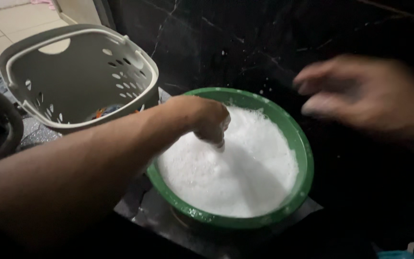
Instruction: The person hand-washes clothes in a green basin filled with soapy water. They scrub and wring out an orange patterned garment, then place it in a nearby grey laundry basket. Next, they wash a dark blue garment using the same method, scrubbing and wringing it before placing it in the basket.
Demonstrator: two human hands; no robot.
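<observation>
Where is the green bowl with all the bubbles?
In the head view the green bowl sits centre-right, just right of the beige basket, with the left hand dipped in its foam.

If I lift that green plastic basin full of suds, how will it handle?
The round green plastic basin is probably heavy and apt to slosh, being full of white foam nearly to its rim. Likely slippery too: suds dot the rim.

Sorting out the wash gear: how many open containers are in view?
2. A round green plastic basin full of white foam sits centre, the left hand dipping in; a beige perforated plastic basket stands upper left. Others may be out of frame.
</observation>
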